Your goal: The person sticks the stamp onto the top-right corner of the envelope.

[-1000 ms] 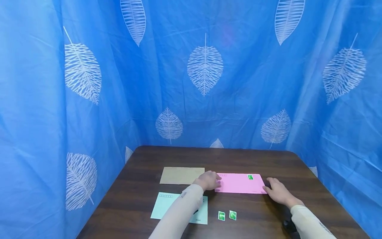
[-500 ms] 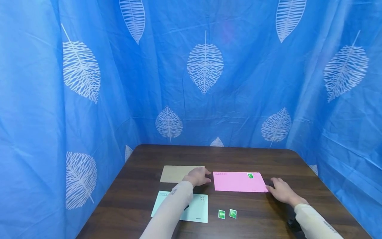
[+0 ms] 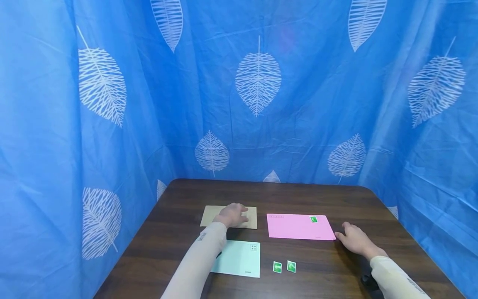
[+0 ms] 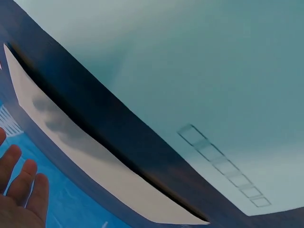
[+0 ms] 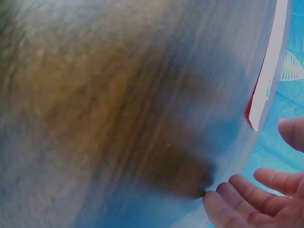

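Note:
In the head view my left hand (image 3: 230,216) hovers over the tan envelope (image 3: 209,215), fingers loose and holding nothing. In the left wrist view its fingers (image 4: 37,194) stand apart above that envelope, which bears the hand's shadow. My right hand (image 3: 354,240) rests on the table at the lower right corner of the pink envelope (image 3: 295,228), thumb right by the corner. A green stamp (image 3: 313,219) sits at the pink envelope's upper right. The mint-green envelope (image 3: 240,259) lies nearer, partly covered by my left sleeve.
Two loose green stamps (image 3: 277,267) lie side by side to the right of the mint envelope. The dark wooden table (image 3: 310,282) is bordered by a blue curtain (image 3: 298,149) with white leaf prints at the back and sides.
My left hand has moved left from the pink envelope's left edge to over the tan envelope. My right hand has shifted slightly right, off the pink envelope's edge.

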### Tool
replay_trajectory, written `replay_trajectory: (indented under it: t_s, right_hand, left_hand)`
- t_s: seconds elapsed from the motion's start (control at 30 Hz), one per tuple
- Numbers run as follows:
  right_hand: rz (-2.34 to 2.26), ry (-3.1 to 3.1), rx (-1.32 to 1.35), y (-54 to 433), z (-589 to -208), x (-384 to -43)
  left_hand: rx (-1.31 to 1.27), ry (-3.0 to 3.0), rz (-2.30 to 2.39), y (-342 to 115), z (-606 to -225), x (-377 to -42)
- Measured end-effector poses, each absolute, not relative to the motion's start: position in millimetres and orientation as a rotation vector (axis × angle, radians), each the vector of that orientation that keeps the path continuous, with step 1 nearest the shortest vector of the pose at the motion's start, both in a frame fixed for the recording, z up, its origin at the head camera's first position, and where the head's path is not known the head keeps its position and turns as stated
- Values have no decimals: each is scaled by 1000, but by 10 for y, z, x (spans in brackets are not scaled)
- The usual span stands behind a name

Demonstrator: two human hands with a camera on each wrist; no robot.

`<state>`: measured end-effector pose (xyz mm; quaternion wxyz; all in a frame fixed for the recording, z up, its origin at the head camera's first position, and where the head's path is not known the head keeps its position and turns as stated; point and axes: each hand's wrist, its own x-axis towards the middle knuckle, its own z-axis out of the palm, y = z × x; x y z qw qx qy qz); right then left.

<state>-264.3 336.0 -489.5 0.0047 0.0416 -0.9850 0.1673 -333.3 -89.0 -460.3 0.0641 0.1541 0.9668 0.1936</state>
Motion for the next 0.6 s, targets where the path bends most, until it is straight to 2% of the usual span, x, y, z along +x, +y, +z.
replay_trajectory:
  t_s: [0.6]
  right_hand:
    - [597, -3076, 46, 3395, -4914, -2648]
  left_hand:
    - [447, 2945, 607, -1095, -4599, -3353]
